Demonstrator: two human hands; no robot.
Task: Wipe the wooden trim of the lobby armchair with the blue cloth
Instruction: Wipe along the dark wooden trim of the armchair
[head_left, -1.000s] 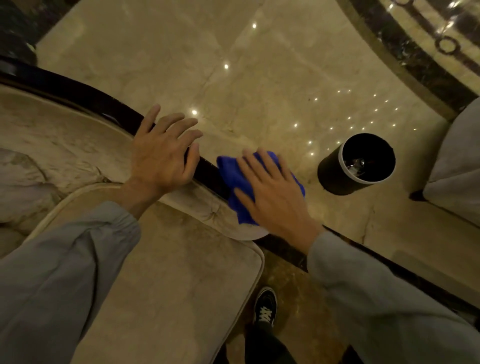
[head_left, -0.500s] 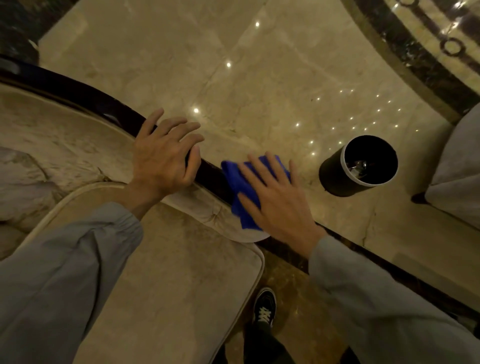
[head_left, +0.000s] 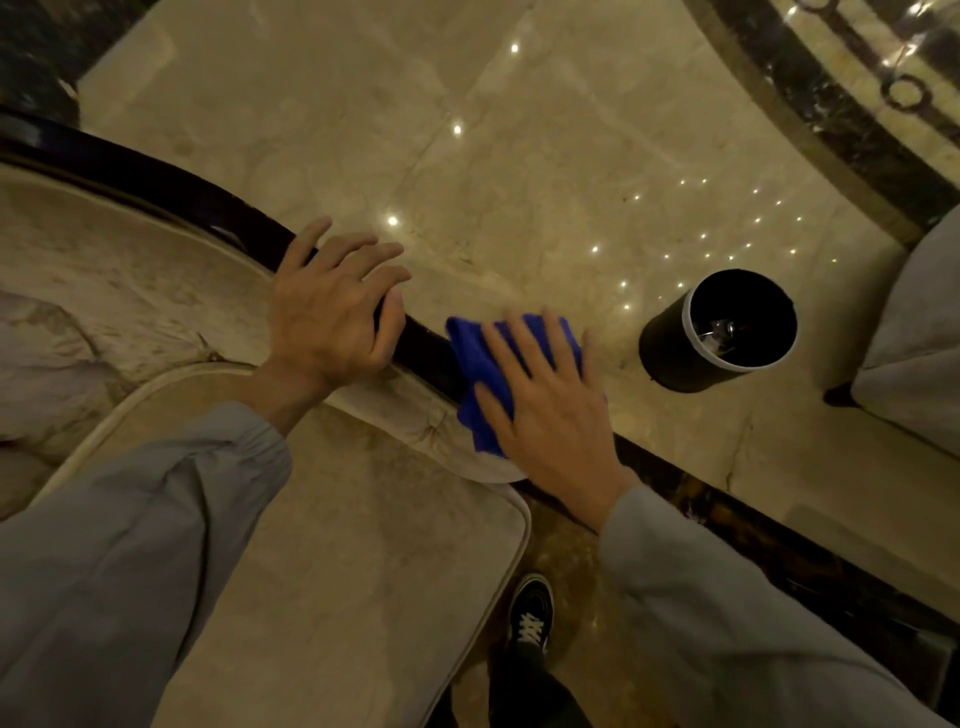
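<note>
- On the armchair's (head_left: 311, 545) curved wooden trim (head_left: 171, 184), right hand (head_left: 550, 410) is pressing the blue cloth (head_left: 467, 353) flat-fingered, wiping.
- Left hand (head_left: 327, 312), fingers spread, is bracing beside it.

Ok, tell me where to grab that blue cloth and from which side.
Take the blue cloth at its bare left edge, coming from above on the seat side. The right hand lies flat over most of it, pressing it on the dark wooden trim. That edge is the part that shows. The left hand rests on the trim beside it.
</note>
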